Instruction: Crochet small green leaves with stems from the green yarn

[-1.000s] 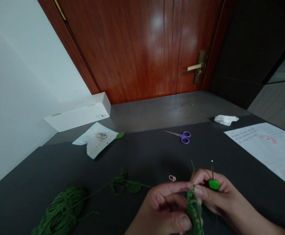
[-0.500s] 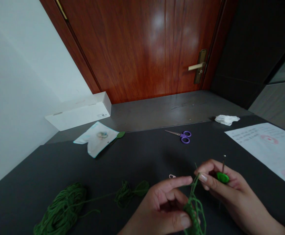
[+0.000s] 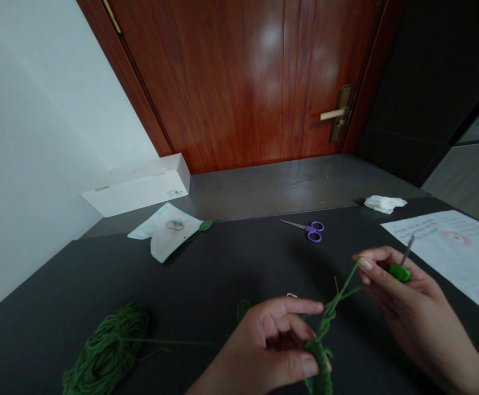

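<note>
My left hand [image 3: 274,351] is closed low in the middle, pinching a green crocheted piece [image 3: 319,365] between thumb and fingers, with the index finger stretched out. My right hand [image 3: 399,291] is closed on a crochet hook [image 3: 401,266] with a green grip and also pinches a strand of green yarn [image 3: 342,291], pulled taut up and to the right from the piece. A loose skein of green yarn [image 3: 105,351] lies at the lower left, and a thin strand runs from it toward my left hand. All of this is over a dark tabletop [image 3: 223,274].
Purple-handled scissors [image 3: 311,229] lie at the table's far middle. A small pink stitch marker [image 3: 292,295] sits just beyond my left hand. A white pouch with a green leaf [image 3: 169,236], a white box [image 3: 140,184], crumpled tissue [image 3: 385,203] and a printed sheet [image 3: 457,252] are also here.
My right hand has moved up and to the right with the hook, drawing the yarn strand out taut from the piece. The small leaf on the strand has slid toward my left hand.
</note>
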The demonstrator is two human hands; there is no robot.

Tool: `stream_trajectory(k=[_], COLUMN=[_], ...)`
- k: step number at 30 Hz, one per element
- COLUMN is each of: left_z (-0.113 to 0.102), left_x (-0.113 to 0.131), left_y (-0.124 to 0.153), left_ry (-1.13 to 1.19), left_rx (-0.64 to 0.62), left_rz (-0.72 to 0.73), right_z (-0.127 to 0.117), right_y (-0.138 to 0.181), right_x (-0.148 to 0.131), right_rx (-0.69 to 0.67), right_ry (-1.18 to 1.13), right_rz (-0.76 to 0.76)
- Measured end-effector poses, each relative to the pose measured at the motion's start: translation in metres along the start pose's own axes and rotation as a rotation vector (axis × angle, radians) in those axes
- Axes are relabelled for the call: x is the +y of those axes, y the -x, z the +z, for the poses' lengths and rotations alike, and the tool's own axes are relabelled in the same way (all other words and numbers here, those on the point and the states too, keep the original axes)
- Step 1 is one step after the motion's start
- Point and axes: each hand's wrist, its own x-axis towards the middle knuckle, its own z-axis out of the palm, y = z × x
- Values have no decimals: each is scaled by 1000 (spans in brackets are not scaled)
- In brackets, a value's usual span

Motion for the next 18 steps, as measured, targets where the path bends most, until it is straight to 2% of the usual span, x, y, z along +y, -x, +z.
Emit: stream_trajectory(k=[5, 8, 10, 12, 18], left_z=[0, 3, 5, 6, 5], left_x=[4, 9, 10, 10, -2], left_y=[0, 0, 0, 1, 0], left_ry=[-138, -175, -182, -157, 36], left_rx=[81, 111, 116, 117, 78], left_rz=[72, 123, 104, 76, 85], right_z=[1, 0, 0, 1, 6], right_y=[-5, -4, 0, 6, 14], right_x=[9, 13, 11, 8, 13], right_rx=[-168, -241, -287, -358, -622], right_ry=[148, 324, 393, 389, 272], right_rz=[137, 39, -52, -49, 115])
